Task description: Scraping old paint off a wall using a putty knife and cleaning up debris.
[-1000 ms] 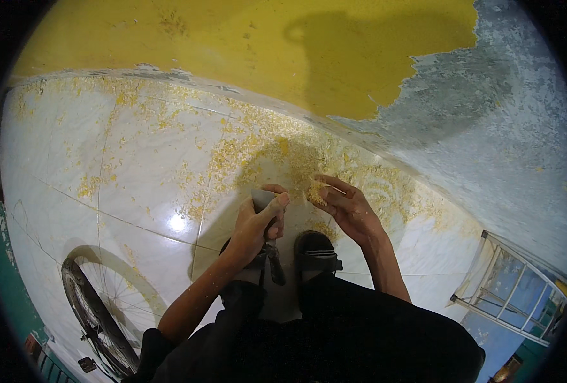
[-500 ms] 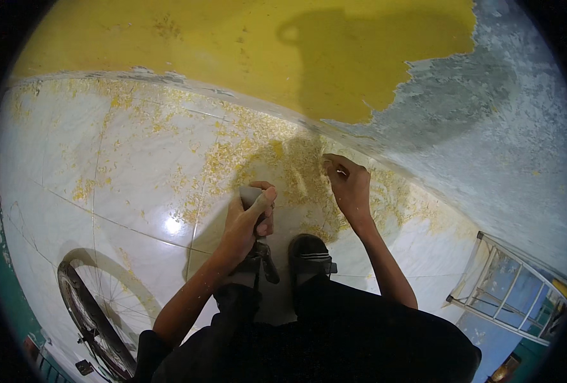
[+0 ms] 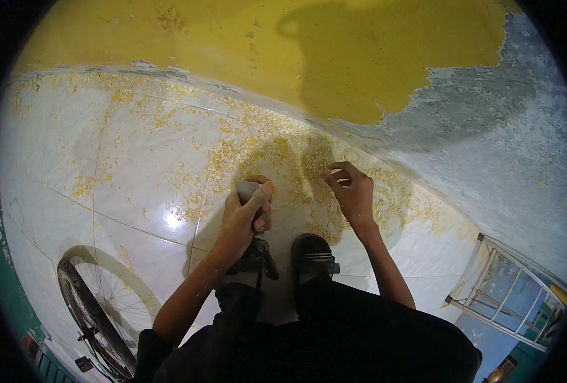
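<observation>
Grey flat-bladed, dark-handled scraper [image 3: 246,190] is risking nicking the gripping left hand [image 3: 240,219] if slipping; right hand [image 3: 355,196] hanging curled, contents unclear.

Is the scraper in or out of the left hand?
In: the left hand is closed around the scraper, its grey blade showing.

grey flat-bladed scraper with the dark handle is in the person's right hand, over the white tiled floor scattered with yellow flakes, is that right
Not quite: the head view shows the grey flat-bladed scraper with the dark handle in the person's left hand, not the right hand. It is over the white tiled floor scattered with yellow flakes.
</observation>
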`<state>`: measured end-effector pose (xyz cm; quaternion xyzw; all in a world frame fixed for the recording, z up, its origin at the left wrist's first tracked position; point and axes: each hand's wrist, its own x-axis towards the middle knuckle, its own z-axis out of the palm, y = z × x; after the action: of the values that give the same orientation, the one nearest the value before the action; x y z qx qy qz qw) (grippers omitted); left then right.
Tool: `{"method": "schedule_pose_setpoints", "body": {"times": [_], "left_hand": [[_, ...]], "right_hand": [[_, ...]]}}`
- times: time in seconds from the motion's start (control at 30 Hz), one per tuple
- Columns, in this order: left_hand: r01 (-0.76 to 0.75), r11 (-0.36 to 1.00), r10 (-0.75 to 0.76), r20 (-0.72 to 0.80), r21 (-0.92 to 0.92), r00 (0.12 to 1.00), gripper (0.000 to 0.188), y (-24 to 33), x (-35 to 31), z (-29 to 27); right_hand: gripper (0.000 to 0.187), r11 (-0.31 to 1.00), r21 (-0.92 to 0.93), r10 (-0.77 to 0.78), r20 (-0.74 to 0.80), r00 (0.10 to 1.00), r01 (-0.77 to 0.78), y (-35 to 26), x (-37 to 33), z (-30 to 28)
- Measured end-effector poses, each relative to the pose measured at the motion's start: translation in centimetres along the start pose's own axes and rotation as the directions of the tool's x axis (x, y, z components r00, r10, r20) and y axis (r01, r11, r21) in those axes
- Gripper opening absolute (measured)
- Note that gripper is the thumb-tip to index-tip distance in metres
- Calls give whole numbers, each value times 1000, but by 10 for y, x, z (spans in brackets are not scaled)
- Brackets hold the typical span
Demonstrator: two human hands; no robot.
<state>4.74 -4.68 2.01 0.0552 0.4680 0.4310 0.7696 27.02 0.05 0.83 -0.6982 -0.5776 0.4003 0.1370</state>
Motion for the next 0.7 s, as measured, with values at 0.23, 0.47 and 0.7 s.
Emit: {"method": "schedule_pose_setpoints", "body": {"times": [0.23,0.47,0.7], "left_hand": [[-38,999,38,4,8,999,35,0,1,0],[-20,1000,20,-15,-4,1000,31,0,0,-1],[-6,1000,6,28,-17,1000,30,1,2,2]], "right_hand": [[51,805,-440,-448,-10,894,399,-3,2,32],[46,674,-561,-478,166,863,481,18,4,47],[43,718,-524,-457,143,878,459,26,-8,44]]}}
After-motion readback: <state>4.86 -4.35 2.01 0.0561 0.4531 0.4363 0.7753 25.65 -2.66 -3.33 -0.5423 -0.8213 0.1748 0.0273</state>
